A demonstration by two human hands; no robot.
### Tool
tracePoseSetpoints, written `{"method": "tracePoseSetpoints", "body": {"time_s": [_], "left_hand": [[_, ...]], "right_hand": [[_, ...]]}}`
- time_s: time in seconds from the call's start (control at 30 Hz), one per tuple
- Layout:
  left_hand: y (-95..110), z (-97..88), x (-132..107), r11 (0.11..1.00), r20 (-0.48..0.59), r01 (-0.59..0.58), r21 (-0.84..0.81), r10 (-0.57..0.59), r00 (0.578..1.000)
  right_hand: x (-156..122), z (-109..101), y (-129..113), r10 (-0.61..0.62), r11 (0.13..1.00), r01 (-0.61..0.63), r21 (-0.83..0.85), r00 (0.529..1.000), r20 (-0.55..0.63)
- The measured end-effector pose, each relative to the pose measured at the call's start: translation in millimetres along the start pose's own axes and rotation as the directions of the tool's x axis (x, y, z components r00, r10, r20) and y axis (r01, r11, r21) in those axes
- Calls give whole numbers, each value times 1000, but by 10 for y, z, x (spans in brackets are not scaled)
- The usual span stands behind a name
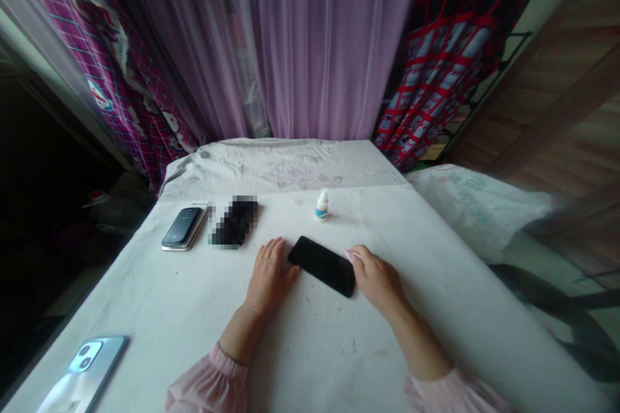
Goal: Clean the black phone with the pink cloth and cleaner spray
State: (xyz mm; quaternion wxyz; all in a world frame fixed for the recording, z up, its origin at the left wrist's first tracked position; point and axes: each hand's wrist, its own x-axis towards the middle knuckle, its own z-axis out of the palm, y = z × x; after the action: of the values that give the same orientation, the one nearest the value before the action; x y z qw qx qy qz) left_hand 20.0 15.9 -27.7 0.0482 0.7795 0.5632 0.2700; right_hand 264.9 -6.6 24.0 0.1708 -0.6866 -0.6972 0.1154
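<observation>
A black smartphone [323, 266] lies face up and slanted on the white-covered table, between my two hands. My left hand [268, 277] rests on the cloth at its left end. Its fingers are stretched out, and the thumb reaches toward the phone's near left corner. At the other end, my right hand [382, 277] has its fingers bent together beside the phone's right edge. A small pale pinkish piece, cloth or paper, pokes out at those fingertips; most of it is hidden. Beyond the phone stands a small white spray bottle [321, 206] with a blue label.
At the left back, a dark phone [183, 227] lies on another flat item, beside a pixelated dark object [236, 222]. A silver-blue phone [87, 377] lies camera side up at the near left. Purple curtains [329, 45] hang behind the table [203, 310]. A white plastic bag [469, 206] lies beyond its right edge.
</observation>
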Motion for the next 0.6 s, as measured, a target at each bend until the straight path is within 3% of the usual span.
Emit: {"method": "tracePoseSetpoints", "body": {"time_s": [0.07,0.17,0.3,0.37,0.5,0.6], "left_hand": [[12,-14,12,1000,-40,29,-1,-29,999],[93,-110,25,1000,2,14,-21,-14,1000],[298,-197,-38,999,120,15,-48,-9,993],[389,-160,-116,1000,164,-14,-20,17,986],[427,-49,-309,997,128,-25,78,15,992],[361,-78,-432,991,67,11,135,-21,998]], "right_hand": [[-180,-11,-31,-54,992,48,113,997,48],[-313,0,-107,-136,954,90,284,980,143],[-129,18,-133,-65,886,52,461,998,13],[22,18,-108,-15,801,16,598,1000,-6],[200,35,-48,66,543,-167,823,985,157],[234,85,-9,110,476,-212,853,977,182]]}}
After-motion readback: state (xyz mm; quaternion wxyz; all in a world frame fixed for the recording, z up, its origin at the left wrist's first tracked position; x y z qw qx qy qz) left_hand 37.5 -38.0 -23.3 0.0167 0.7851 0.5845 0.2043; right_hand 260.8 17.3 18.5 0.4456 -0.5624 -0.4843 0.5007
